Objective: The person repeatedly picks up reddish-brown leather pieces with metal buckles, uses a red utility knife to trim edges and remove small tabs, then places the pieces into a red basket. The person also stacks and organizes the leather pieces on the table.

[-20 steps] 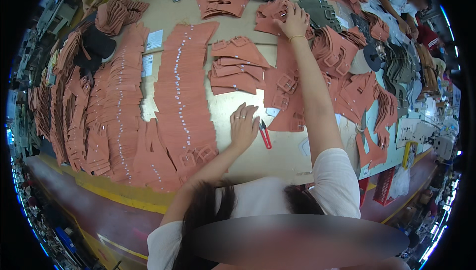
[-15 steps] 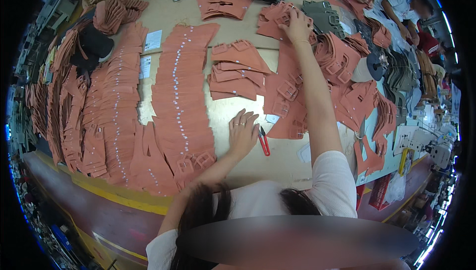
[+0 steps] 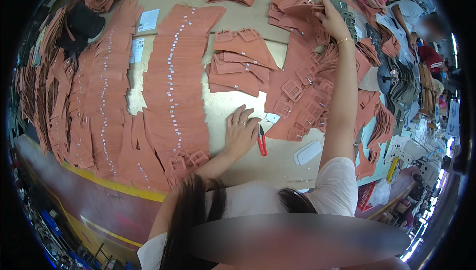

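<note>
My left hand (image 3: 242, 130) rests on the table, its fingers stretched out and somewhat apart, with nothing in it. Just right of it lie red-handled thread snips (image 3: 262, 142). At the far right my right hand (image 3: 335, 21) is closed on the edge of a salmon fabric piece (image 3: 303, 10), lifting it at the top of a pile; the fingertips are partly hidden. Below that arm, several salmon pieces with covered buckles (image 3: 292, 89) lie overlapping. A small stack of salmon pieces (image 3: 238, 74) sits in front of my left hand, a buckled one on top.
Long rows of overlapping salmon pieces with small white labels (image 3: 173, 81) cover the left side. Two printed sheets (image 3: 148, 20) lie between rows. A white card (image 3: 307, 152) and a thread cone (image 3: 370, 80) are on the right. Co-workers' hands (image 3: 373, 0) work across the table.
My right hand has moved right and lifts a salmon piece's edge from the pile. My left hand has stayed by the snips. The whole view has shifted slightly.
</note>
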Tool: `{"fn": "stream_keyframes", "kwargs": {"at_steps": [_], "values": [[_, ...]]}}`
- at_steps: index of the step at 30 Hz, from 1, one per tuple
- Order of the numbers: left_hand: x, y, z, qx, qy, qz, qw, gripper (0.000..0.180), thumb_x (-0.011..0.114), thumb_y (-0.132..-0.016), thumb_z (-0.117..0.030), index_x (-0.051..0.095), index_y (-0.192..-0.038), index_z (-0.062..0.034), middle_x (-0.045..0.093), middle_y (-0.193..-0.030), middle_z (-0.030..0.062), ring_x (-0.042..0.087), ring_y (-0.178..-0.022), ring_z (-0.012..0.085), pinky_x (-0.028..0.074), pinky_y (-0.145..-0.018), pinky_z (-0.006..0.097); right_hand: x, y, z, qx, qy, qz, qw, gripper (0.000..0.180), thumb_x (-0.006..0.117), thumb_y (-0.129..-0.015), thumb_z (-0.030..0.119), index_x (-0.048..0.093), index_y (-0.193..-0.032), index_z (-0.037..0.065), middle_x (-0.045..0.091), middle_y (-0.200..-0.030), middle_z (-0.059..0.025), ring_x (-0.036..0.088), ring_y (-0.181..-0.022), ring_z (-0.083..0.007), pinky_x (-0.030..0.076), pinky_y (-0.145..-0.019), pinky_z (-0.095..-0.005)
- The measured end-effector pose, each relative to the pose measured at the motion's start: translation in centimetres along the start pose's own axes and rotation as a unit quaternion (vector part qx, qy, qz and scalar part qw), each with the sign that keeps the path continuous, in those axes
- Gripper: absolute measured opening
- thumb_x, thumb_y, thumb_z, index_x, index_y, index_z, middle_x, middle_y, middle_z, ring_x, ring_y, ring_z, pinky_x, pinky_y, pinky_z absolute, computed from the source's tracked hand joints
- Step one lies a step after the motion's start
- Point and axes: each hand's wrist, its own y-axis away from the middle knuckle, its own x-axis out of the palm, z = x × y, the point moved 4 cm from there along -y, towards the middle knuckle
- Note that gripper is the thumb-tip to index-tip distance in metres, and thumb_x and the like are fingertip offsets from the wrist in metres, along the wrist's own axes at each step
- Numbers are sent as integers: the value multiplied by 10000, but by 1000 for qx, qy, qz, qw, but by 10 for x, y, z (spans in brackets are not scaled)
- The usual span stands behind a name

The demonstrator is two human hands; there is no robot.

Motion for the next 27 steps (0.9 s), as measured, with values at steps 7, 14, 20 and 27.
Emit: {"fn": "stream_keyframes", "kwargs": {"at_steps": [7,14,20,27], "values": [[-2,-1,0,4,3,-1,1000,187,628,-811,-149,647,-997,-136,524,-1204,77,396,-1258,297,312,-996,461,11,-31,-7,-4,403,-148,903,391,660,-832,145,534,-1202,155,589,-1177,-110,558,-1109,-319,439,-920,-505],[1,-1,1,1,-11,5,1000,194,629,-804,-155,649,-997,-140,521,-1211,81,386,-1265,300,305,-998,463,62,-9,-13,21,372,18,928,848,777,-719,263,327,-1435,320,368,-1455,-130,302,-1372,-390,323,-1028,-638],[1,0,1,6,-12,1,1000,196,625,-800,-152,652,-994,-143,523,-1209,78,386,-1264,298,304,-1000,461,82,24,-18,-11,409,-5,913,1135,841,-622,308,144,-1517,346,181,-1567,-121,158,-1440,-389,257,-1087,-620],[2,0,0,6,-22,8,1000,195,621,-803,-152,651,-996,-141,526,-1205,78,387,-1262,299,303,-1003,459,79,22,-29,-61,337,-68,937,1081,809,-644,330,165,-1511,355,178,-1576,-84,159,-1443,-361,230,-1094,-634]]}}
